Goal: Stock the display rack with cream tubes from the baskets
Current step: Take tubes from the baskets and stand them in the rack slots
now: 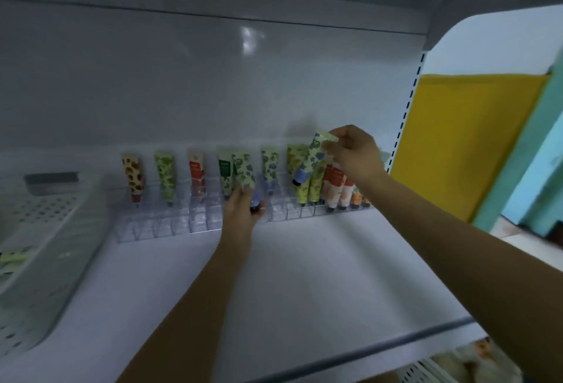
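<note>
White shelf bore the rack, a basket at its left. My left hand gripped a tube, cap down, at the rack's middle; my right hand pinched a second tube by its flat end, tilted over the right slots.

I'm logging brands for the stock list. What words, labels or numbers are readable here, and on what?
Nothing reads clearly.
Red-and-white cream tube in the clear plastic rack: white print near the top, too blurred.
Dark green-labelled cream tube: white print, too blurred.
Upright blue-flowered tube in the left hand: no legible text.
Tilted blue-flowered tube in the right hand: no legible text.
</note>
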{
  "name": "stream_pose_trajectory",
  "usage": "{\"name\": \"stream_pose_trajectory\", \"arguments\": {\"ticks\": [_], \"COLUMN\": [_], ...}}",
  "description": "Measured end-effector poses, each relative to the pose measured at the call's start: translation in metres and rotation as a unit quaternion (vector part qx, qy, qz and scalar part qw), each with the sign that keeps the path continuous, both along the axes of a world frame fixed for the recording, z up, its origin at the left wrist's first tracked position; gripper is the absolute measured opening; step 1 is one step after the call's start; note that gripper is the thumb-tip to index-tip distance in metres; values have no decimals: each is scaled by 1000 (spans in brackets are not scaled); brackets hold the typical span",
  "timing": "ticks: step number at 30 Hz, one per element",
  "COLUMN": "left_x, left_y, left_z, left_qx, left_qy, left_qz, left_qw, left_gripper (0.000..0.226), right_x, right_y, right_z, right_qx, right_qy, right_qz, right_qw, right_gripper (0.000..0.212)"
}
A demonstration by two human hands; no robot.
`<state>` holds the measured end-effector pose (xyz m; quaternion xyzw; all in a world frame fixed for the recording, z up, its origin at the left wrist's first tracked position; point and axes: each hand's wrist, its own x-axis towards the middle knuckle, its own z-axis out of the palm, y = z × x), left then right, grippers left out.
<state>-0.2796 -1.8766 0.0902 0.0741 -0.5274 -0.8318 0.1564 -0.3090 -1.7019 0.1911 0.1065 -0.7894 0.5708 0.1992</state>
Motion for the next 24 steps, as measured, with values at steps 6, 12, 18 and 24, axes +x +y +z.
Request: {"name": "stream_pose_trajectory", "arguments": {"ticks": [6,12,18,24], "left_x": [1,0,-3,-6], "left_y": [3,5,1,-2], "left_z": [2,3,11,7], "left_qx": [36,-2,-17,-21], "left_qy": [16,3,28,35], "left_qz": [-22,-42,-65,-66], "left_qw": [999,999,997,997], "left_gripper": [17,13,17,19], "right_x": [-17,-45,-59,-68], "right_y": [-28,-46,-52,-61], "right_z": [-5,-8,-14,-8], "right_qx": [114,197,223,244], "right_qy": [25,37,37,21], "right_qz": [-38,-80,-98,-103], "right_qw": [992,976,969,964], "right_gripper": [13,14,15,19]}}
